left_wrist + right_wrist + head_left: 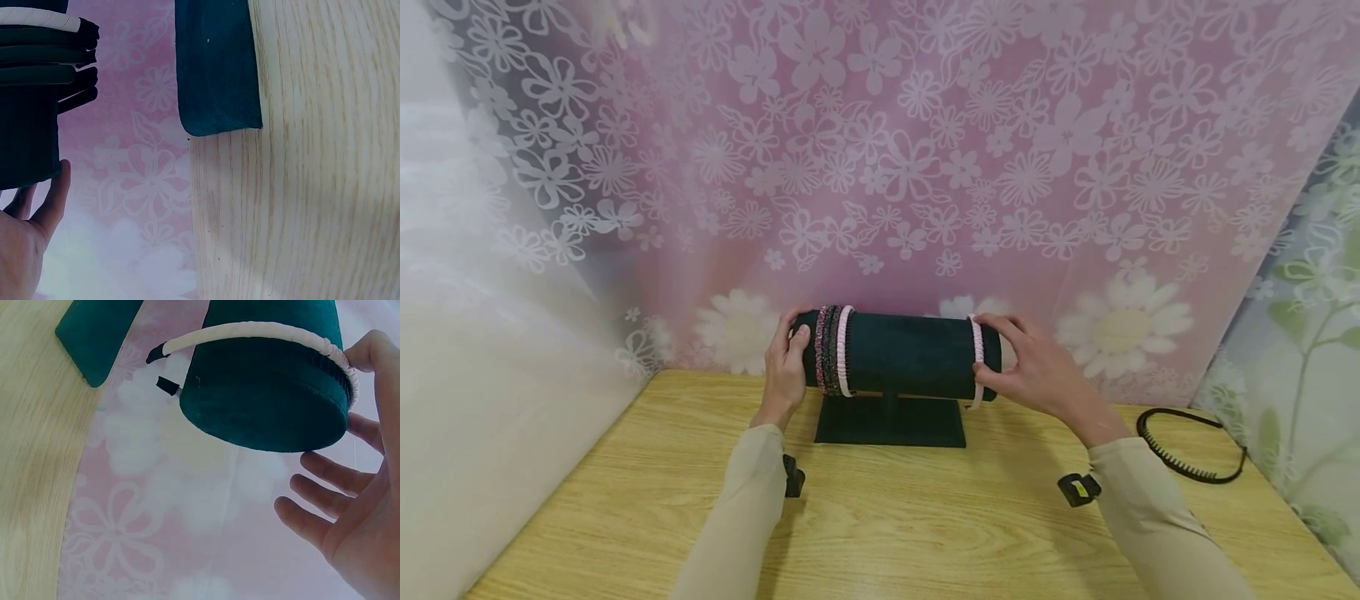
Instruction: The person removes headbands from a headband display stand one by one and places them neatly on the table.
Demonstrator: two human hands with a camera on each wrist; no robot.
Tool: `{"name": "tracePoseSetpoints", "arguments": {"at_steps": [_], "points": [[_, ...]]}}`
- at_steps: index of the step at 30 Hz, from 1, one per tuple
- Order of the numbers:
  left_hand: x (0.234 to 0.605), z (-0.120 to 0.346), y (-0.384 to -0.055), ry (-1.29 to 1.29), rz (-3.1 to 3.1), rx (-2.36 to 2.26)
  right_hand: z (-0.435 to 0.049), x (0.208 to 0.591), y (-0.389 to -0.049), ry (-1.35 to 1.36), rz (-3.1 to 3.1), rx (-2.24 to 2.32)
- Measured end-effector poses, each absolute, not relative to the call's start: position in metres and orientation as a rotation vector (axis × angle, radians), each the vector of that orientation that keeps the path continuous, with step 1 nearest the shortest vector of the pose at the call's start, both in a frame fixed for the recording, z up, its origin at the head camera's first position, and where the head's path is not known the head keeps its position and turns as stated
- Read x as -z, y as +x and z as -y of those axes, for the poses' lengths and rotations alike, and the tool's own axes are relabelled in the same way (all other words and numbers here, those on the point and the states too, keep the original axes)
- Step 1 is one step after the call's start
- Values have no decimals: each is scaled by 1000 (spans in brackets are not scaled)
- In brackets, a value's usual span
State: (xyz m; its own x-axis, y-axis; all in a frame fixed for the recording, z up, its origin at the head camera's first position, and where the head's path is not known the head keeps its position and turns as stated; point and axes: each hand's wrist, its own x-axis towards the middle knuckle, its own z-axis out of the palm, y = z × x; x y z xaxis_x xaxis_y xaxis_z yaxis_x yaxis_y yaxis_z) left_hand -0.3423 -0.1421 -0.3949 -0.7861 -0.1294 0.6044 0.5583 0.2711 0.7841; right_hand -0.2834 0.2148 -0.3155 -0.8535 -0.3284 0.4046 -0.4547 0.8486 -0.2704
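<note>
A dark green velvet headband display stand (910, 354) has a horizontal roll on a flat base (925, 427). My left hand (784, 371) grips the roll's left end, thumb in front and fingers behind. Beside that hand, a pale pink headband (844, 350) and several dark and reddish patterned headbands sit around the roll. Near the right end, my right hand (1037, 367) pinches another pale pink headband (978, 350) between thumb and index finger. In the right wrist view this headband (262, 330) arches over the roll, its black tips hanging past the underside, while the other fingers spread off the end.
A black toothed headband (1195, 475) lies on the wooden table (880, 525) at the right. Pink floral curtain (880, 167) hangs behind the table, with pale sheeting at both sides. Black wrist cameras (1078, 490) are strapped near both cuffs.
</note>
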Motion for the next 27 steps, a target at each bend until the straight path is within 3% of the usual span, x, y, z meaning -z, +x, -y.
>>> {"name": "tracePoseSetpoints", "arguments": {"at_steps": [19, 27], "points": [[394, 141, -340, -372, 1969, 1576, -220, 336, -277, 518, 2579, -1006], [369, 134, -313, -374, 1986, 1589, -218, 340, -268, 462, 2488, -967]]}}
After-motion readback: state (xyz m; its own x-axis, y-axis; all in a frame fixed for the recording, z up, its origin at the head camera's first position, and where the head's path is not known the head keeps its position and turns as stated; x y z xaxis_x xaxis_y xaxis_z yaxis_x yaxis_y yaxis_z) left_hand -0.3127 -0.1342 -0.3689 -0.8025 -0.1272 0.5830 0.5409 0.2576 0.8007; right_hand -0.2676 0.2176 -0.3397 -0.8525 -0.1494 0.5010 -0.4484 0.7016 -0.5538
